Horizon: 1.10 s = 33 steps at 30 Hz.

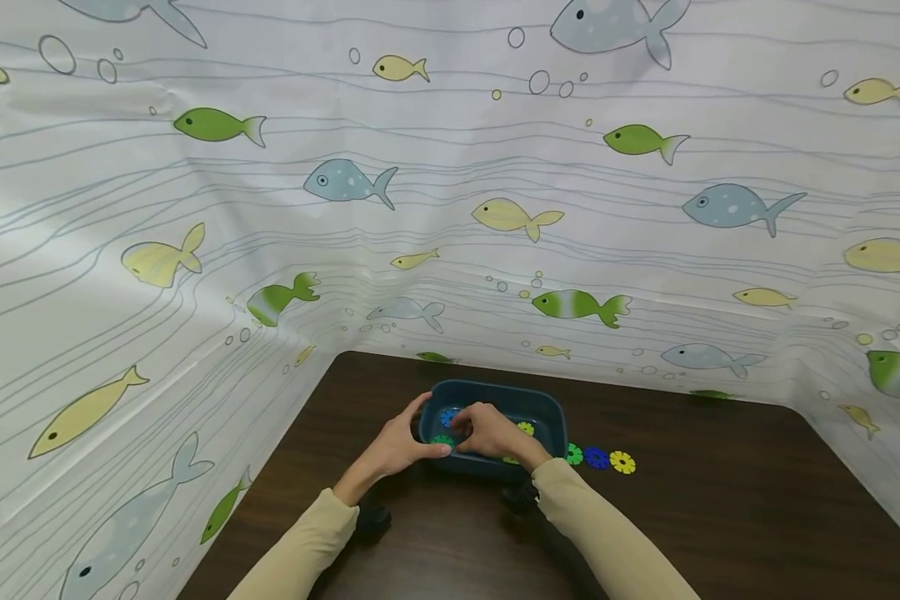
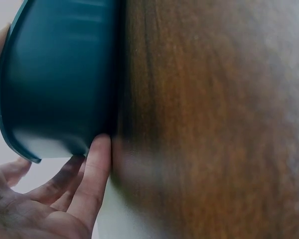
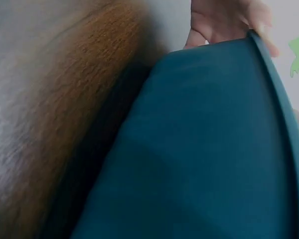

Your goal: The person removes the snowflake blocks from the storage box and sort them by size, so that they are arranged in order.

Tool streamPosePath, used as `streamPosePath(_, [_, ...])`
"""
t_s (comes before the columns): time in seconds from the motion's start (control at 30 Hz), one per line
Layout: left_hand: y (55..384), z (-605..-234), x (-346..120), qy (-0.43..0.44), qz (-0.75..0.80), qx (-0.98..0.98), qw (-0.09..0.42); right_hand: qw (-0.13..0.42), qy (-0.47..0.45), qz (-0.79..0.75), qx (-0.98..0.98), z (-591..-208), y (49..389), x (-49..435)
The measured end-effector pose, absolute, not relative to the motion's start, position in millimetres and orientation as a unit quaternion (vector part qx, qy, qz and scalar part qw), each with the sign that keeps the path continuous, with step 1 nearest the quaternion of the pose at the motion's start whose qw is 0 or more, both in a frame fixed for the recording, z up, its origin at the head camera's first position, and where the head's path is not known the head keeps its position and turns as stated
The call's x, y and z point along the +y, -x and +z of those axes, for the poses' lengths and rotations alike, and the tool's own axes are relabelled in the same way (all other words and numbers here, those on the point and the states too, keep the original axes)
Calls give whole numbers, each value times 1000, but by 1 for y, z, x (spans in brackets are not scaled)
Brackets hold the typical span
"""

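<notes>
A dark teal plastic basin stands on the table. My left hand grips its left end, thumb toward the front rim; in the left wrist view the fingers press against the basin's outer wall. My right hand reaches inside with bent fingers, thumb and forefinger apart. Close to its fingertips lie a blue notched disc and a green notched disc. Yellow notched discs lie farther right in the basin. The right wrist view shows mostly the basin wall, hiding the right fingertips.
Just right of the basin, a green disc, a blue disc and a yellow disc lie in a row on the dark wooden table. A fish-patterned sheet surrounds the table's back and sides.
</notes>
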State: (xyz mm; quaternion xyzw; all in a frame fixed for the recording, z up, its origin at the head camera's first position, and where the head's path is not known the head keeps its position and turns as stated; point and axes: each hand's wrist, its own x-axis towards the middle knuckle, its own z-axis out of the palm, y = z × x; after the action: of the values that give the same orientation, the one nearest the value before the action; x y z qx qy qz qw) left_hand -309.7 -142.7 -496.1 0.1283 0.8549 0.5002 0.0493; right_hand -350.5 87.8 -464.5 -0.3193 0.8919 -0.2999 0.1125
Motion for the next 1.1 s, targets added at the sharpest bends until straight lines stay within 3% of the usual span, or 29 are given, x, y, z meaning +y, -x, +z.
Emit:
streamPosePath(0.47, [314, -490, -139, -141, 497, 855, 50, 148, 322, -283, 891, -467, 358, 72])
streamPosePath(1.1, [313, -495, -143, -137, 501, 853, 50, 139, 330, -241, 902, -472, 361, 60])
